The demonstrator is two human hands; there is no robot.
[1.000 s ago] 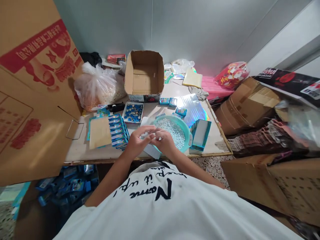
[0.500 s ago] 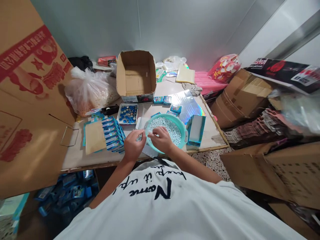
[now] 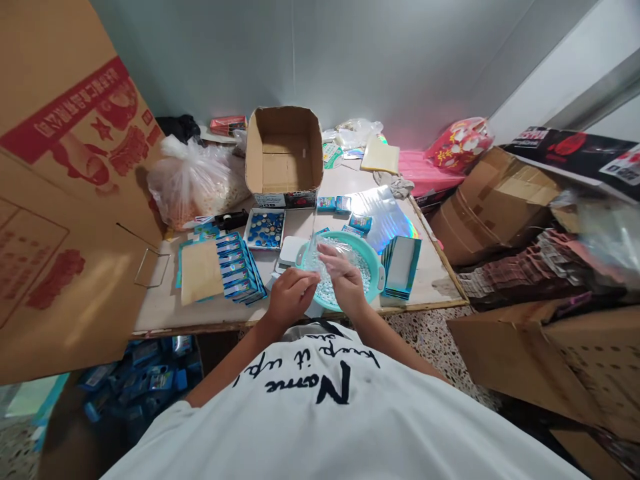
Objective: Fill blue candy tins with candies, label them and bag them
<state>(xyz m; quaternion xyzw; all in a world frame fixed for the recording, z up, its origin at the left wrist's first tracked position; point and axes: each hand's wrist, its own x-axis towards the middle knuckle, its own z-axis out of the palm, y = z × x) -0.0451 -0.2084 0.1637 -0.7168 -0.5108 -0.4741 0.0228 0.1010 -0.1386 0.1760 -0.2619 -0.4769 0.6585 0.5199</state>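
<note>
Over a turquoise basin of small white pellets, I see a thin clear plastic bag. My left hand pinches its lower edge at the basin's left rim. My right hand is above the pellets with its fingers stretched out, and the clear film lies against or around them. Whether these fingers are inside the bag or behind it, I cannot tell. Just left of the basin lies a white piece, partly hidden.
A shallow tray of blue caps stands left of the basin, near a row of blue printed boxes. Flat blue-edged cartons stand to the right. Behind are an open cardboard box and small blue packs. Tall cardboard borders the left.
Clear film now spreads upward between my hands over the basin. My right hand has turned and its fingers have straightened. My left hand has come closer to it. The view has shifted slightly.
</note>
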